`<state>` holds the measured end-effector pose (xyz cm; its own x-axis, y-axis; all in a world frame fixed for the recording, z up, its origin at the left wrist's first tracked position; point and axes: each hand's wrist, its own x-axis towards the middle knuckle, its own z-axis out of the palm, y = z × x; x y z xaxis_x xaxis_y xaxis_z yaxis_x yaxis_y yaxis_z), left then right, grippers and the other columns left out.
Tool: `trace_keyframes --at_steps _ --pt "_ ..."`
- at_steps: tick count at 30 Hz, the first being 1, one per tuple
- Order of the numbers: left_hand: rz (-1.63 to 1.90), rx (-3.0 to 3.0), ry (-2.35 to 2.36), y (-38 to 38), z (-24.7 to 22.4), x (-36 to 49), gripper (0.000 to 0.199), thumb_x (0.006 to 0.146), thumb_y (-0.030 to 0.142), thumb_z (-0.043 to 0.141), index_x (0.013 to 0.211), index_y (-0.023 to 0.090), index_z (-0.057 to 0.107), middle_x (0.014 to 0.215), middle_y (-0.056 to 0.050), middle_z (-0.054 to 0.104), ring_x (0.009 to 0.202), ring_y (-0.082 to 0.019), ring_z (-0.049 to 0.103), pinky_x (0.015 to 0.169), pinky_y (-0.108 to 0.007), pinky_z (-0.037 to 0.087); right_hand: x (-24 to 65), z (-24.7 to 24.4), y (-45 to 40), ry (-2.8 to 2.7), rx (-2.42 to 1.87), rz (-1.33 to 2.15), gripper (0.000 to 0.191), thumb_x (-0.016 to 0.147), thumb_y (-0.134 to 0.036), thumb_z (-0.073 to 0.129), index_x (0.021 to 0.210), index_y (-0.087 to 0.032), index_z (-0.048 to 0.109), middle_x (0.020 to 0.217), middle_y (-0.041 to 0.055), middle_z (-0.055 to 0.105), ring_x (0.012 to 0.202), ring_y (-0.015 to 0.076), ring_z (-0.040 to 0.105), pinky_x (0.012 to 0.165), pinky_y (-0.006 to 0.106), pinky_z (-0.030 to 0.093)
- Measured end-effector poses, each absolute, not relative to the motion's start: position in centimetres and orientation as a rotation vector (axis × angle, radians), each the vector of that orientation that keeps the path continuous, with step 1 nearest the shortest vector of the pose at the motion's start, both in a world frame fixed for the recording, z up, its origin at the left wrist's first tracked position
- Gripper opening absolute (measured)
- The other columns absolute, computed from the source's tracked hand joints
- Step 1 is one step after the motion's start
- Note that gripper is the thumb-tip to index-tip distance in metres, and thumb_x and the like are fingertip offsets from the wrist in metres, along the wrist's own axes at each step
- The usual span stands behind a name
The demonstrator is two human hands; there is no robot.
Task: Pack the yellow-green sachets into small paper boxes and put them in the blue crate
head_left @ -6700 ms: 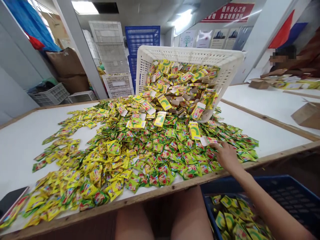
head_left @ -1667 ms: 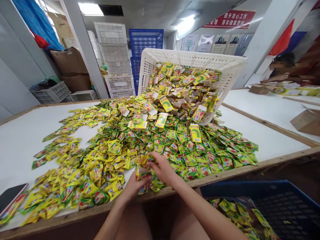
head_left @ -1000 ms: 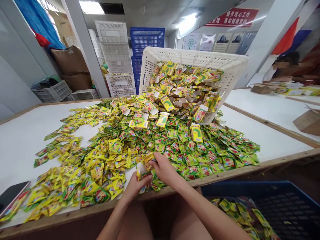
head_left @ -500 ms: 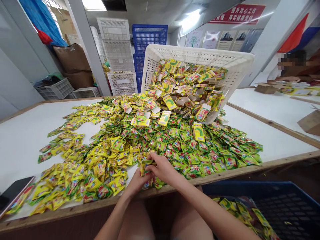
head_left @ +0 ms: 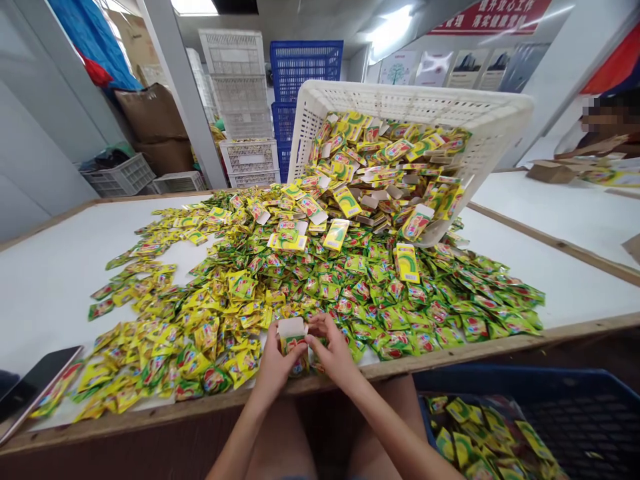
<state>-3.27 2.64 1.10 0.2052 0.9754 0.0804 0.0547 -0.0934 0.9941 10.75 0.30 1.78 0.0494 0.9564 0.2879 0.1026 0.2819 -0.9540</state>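
Near the table's front edge my left hand is closed round a small printed box whose pale flap stands open at the top. My right hand is at the box's right side, fingers curled and thumb tip close to it; whether it grips anything is hidden. Yellow sachets lie heaped to the left of my hands, and green sachets spread to the right. Behind them, a tilted white basket spills small yellow boxes onto the heap.
A phone lies at the table's left front. Below the table edge at the right, a blue crate holds yellow-green boxes. White crates and blue crates are stacked behind. A person is at the far right.
The box has turned upright, so its pale open flap shows. My right hand has drawn back from over it to its right side. The view has shifted slightly.
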Motion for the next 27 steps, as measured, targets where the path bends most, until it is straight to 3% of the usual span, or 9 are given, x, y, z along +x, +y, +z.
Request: trace_keyframes --at_steps 6,10,14,21,24,27 --pt "1.359 1.355 1.084 1.1 0.4 -4.3 0.058 0.073 0.028 0.064 0.115 0.025 0.024 0.11 -0.007 0.051 0.098 -0.018 0.057 0.086 -0.034 0.043 9.9 1.1 0.1 -1.387 -1.097 0.857 0.018 0.082 -0.02 0.052 0.1 -0.02 0.05 0.091 0.0036 0.06 0.086 0.016 0.058 0.078 0.029 0.045" --pt "1.253 1.409 1.05 0.7 0.3 -4.8 0.033 0.079 0.029 0.056 0.108 0.021 0.04 0.107 -0.008 0.055 0.101 -0.02 0.056 0.089 -0.034 0.041 10.0 0.9 -0.1 -1.48 -1.145 0.8 0.022 0.082 -0.02 0.053 0.104 -0.021 0.055 0.099 0.0043 0.06 0.09 0.0168 0.056 0.082 0.03 0.043" --pt "1.133 1.457 1.035 1.1 0.6 -5.2 0.019 0.079 0.03 0.056 0.093 0.018 0.052 0.094 -0.006 0.061 0.091 -0.02 0.058 0.083 -0.03 0.044 10.2 1.3 0.3 -1.528 -1.146 0.811 0.021 0.083 -0.021 0.052 0.103 -0.023 0.059 0.1 0.0042 0.061 0.094 0.0174 0.055 0.084 0.031 0.042" --pt "1.247 1.45 1.049 1.9 0.5 -5.1 0.017 0.077 0.031 0.059 0.086 0.017 0.062 0.101 -0.008 0.06 0.103 -0.022 0.054 0.09 -0.032 0.041 9.3 1.4 0.9 -1.523 -1.083 0.788 0.018 0.086 -0.02 0.047 0.095 -0.021 0.062 0.092 0.0045 0.059 0.089 0.0162 0.055 0.082 0.03 0.042" --pt "1.315 1.387 1.035 1.8 0.7 -4.9 0.025 0.076 0.03 0.06 0.098 0.02 0.058 0.102 -0.006 0.059 0.101 -0.02 0.055 0.09 -0.032 0.041 9.1 1.1 0.7 -1.423 -1.101 0.778 0.027 0.086 -0.021 0.048 0.112 -0.021 0.052 0.094 0.0046 0.061 0.086 0.0157 0.057 0.079 0.029 0.044" --pt "1.319 1.426 1.004 1.7 1.2 -4.9 0.029 0.079 0.026 0.057 0.107 0.022 0.053 0.1 -0.005 0.059 0.097 -0.018 0.056 0.088 -0.032 0.042 9.4 1.6 0.5 -1.505 -1.098 0.749 0.021 0.085 -0.02 0.049 0.104 -0.022 0.058 0.094 0.0048 0.062 0.089 0.0167 0.057 0.081 0.03 0.044"
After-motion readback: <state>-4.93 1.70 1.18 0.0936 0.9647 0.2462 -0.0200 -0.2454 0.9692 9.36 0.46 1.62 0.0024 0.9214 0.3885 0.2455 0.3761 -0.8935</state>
